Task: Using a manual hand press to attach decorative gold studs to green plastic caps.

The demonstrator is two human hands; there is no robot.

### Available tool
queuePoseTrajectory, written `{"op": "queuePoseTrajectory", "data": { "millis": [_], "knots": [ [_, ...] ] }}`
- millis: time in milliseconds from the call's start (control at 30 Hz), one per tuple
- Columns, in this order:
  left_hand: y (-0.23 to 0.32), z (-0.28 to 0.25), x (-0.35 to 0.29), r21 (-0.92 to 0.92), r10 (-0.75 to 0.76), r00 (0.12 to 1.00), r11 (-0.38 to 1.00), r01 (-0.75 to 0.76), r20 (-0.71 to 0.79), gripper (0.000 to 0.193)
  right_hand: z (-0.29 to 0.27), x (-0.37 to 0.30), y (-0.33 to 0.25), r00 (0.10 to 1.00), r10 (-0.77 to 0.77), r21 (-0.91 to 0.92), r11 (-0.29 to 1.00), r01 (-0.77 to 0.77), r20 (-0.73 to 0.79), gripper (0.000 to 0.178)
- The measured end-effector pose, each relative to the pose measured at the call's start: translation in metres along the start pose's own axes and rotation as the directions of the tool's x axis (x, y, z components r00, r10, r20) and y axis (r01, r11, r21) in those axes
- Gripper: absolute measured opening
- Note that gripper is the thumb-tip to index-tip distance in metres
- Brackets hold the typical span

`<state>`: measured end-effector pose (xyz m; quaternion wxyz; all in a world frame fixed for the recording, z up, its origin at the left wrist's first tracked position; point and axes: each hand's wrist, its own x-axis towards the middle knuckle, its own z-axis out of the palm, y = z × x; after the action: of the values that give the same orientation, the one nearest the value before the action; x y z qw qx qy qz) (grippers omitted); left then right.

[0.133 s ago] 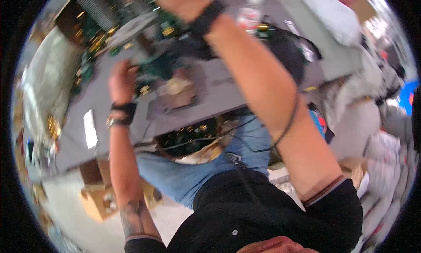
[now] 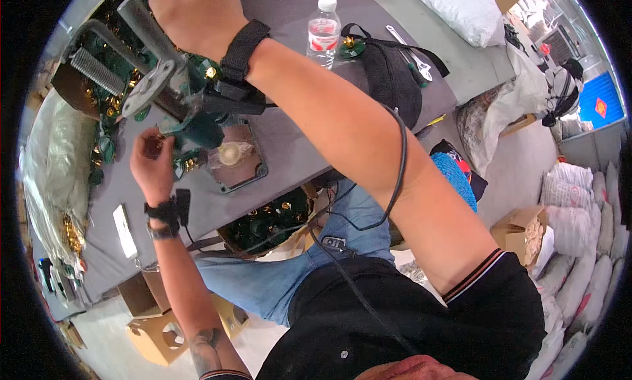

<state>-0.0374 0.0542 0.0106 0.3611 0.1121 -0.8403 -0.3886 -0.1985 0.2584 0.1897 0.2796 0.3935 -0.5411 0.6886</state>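
Note:
A metal hand press point(image 2: 168, 83) with a grey tube, a flanged plate and a coil spring stands at the upper left of the table. My right hand point(image 2: 201, 18) is closed around a red-ended piece at the top edge, only a bit of which shows. Beside the press's lower part, my left hand point(image 2: 153, 162) has its fingers curled in; what lies in them is too dark to name. Next to it is the press's base plate point(image 2: 247, 176), carrying a pale round piece in clear wrap point(image 2: 232, 154). Green and gold parts point(image 2: 105, 146) lie behind and left of the press.
A water bottle point(image 2: 324, 34), a black bag point(image 2: 392, 83) and an adjustable wrench point(image 2: 415, 60) are on the right of the table. A box of green and gold parts point(image 2: 280, 215) sits by my lap. Dark cables point(image 2: 401, 162) hang along my right arm. Sacks point(image 2: 573, 294) line the floor.
The whole view has swung, so the table and both hands appear further left and lower. The blur is gone. Both hands stay near the press.

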Motion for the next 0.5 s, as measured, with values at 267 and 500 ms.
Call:
{"op": "queuePoseTrajectory", "data": {
  "millis": [267,500],
  "knots": [
    [0.051,0.047,-0.072,-0.094,-0.082,0.903,0.987,0.133,0.422,0.03,-0.049,0.056,-0.014,0.847,0.456,-0.08,0.888,-0.452,0.273,0.04],
    [0.06,0.086,-0.067,-0.188,-0.073,0.939,0.972,0.143,0.335,0.043,-0.041,0.053,-0.005,0.857,0.427,0.087,0.88,-0.467,0.289,0.01]
  ]
}}
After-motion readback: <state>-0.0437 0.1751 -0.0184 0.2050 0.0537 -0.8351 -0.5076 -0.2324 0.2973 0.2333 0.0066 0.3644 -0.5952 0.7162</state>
